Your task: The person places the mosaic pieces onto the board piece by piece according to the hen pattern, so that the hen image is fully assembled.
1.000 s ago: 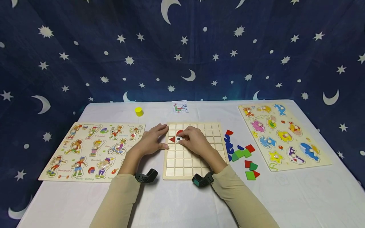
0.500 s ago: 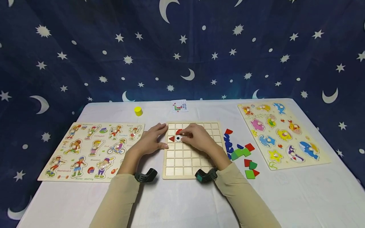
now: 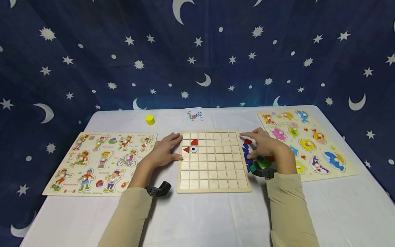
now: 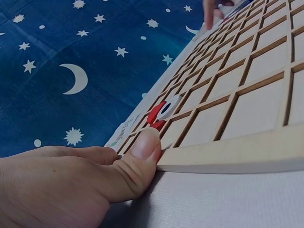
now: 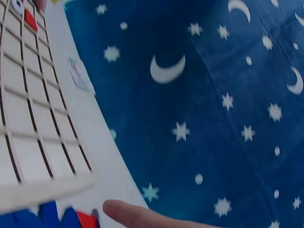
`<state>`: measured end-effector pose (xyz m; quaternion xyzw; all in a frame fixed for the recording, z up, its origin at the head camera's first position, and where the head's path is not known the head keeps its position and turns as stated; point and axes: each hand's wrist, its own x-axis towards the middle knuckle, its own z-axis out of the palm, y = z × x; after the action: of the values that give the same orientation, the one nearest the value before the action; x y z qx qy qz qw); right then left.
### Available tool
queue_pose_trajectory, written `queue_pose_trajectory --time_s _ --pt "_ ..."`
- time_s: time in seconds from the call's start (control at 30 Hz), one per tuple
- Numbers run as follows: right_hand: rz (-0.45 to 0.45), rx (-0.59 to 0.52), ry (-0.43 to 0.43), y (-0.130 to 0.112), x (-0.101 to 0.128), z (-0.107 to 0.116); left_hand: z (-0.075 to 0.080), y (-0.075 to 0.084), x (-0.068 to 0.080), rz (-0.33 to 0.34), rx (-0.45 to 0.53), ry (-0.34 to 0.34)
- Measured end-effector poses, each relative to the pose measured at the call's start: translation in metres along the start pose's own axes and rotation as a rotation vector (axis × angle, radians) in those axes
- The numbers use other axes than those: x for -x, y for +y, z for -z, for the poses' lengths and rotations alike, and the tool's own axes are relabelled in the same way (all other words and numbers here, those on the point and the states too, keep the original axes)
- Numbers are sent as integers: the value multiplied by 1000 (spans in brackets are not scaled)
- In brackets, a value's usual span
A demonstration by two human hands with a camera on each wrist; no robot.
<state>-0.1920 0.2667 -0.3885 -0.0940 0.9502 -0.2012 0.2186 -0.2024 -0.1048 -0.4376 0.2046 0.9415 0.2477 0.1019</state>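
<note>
A wooden grid board (image 3: 213, 164) lies in the middle of the table. In its upper left cells sit a red quarter-circle (image 3: 194, 142), a red triangle (image 3: 186, 149) and a white tile with a black dot (image 3: 193, 149). My left hand (image 3: 162, 151) rests along the board's left edge, its thumb (image 4: 145, 145) on the frame in the left wrist view. My right hand (image 3: 265, 144) is over the loose pieces at the right, fingers spread, with nothing visible in it. Its index finger (image 5: 137, 216) points near a red piece (image 5: 87, 220) beside blue pieces (image 5: 50, 213); green ones are partly hidden under the wrist.
A sports-figure puzzle board (image 3: 102, 164) lies at the left and a sea-animal puzzle board (image 3: 308, 147) at the right. Behind the grid are a small pattern card (image 3: 194, 114) and a yellow cylinder (image 3: 150, 120). A starry curtain (image 3: 197, 55) hangs behind the table.
My right hand has let go of the white dotted tile, now lying in its cell, and moved right to the loose pieces. The left hand stays at the board's edge.
</note>
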Motion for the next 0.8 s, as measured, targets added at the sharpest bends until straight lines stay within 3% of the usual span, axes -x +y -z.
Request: queue_pose_trajectory --time_s 0.2,0.37,0.6,0.8 --pt "-110 -25 -88 18 7 2 0 0 0 8 6 -12" --pt "-142 -58 -17 20 1 -1 1 0 1 8 7 -11" --pt "-99 -108 123 22 -5 -1 2 1 0 5 7 -20" --pt "-34 -141 48 28 1 2 3 3 1 10 9 -16"
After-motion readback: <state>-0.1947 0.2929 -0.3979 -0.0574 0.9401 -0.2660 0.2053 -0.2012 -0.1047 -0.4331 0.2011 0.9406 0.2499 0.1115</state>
